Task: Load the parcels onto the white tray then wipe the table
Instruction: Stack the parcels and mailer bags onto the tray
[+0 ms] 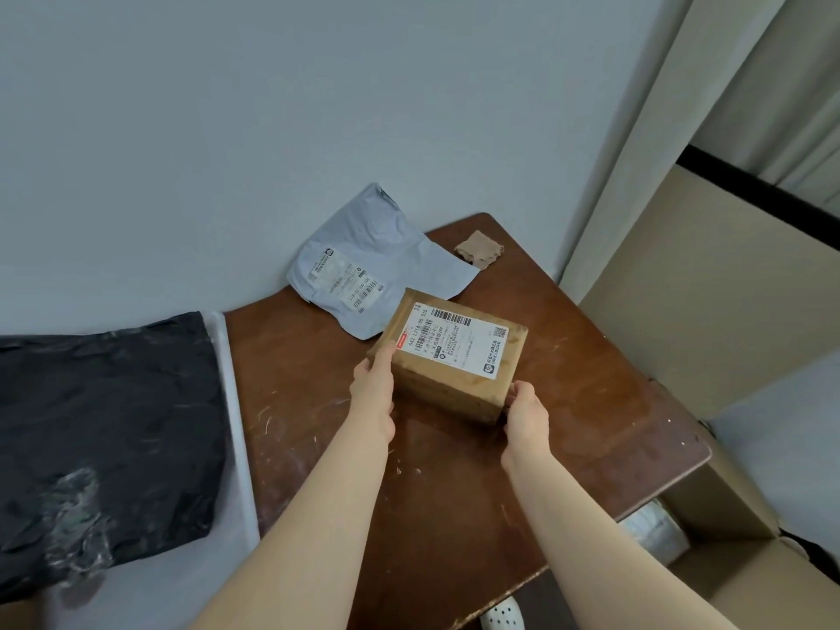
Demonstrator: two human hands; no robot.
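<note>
Since the black parcel (104, 429) covers most of the white tray (238, 447), at nine o'clock from the cardboard box (454, 356), the only bare tray is a strip along its right rim and a patch nearer the camera. A box set down there could overhang the rim, or would have to sit on crinkled, slippery plastic and might slide.

Next along, at eleven o'clock, the grey mailer (363, 270) leans against the wall with its lower corner running behind the box. I cannot tell whether they touch, but a low, sweeping carry could drag it along.

The left hand (373, 393) is clamped round the box's left end, and the box sits mid-tabletop (568, 425) (lifted or resting, I cannot tell). At one o'clock a brown cloth (479, 253) lies in the far corner, well apart.

The right hand (527, 416) grips only the near right corner with curled fingers, a small purchase. If the contents are uneven, the box could twist out on that side.

Beyond it, at four o'clock, the tabletop edge drops to an open carton (727, 561), where a fumbled box would likely land.
</note>
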